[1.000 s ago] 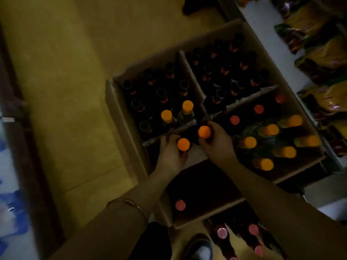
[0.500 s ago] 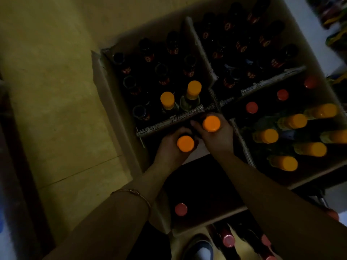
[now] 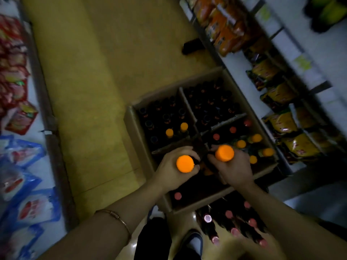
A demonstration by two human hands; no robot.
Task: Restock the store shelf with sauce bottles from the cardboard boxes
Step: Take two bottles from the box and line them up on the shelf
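Observation:
My left hand [image 3: 170, 170] grips a sauce bottle with an orange cap [image 3: 185, 163]. My right hand [image 3: 233, 168] grips a second orange-capped bottle [image 3: 224, 153]. Both bottles are raised above the cardboard box [image 3: 134, 126], which stands on the floor and is split into compartments. Dark-capped bottles [image 3: 212, 102] fill the far compartments. Orange-capped bottles [image 3: 249, 145] and red-capped ones [image 3: 232, 129] stand in the right compartment. One red cap [image 3: 177, 195] shows in the near compartment. The store shelf [image 3: 242, 72] runs along the right.
Yellow and orange packets [image 3: 281, 122] fill the right shelf. Red and blue packets [image 3: 20, 166] line a shelf on the left. More red-capped bottles [image 3: 230, 222] lie on the floor near my shoe [image 3: 194, 243]. A dark object [image 3: 192, 46] lies on the yellow floor farther off.
Both hands have lifted their orange-capped bottles up out of the box. My view has pulled back, so the shelves on both sides now show.

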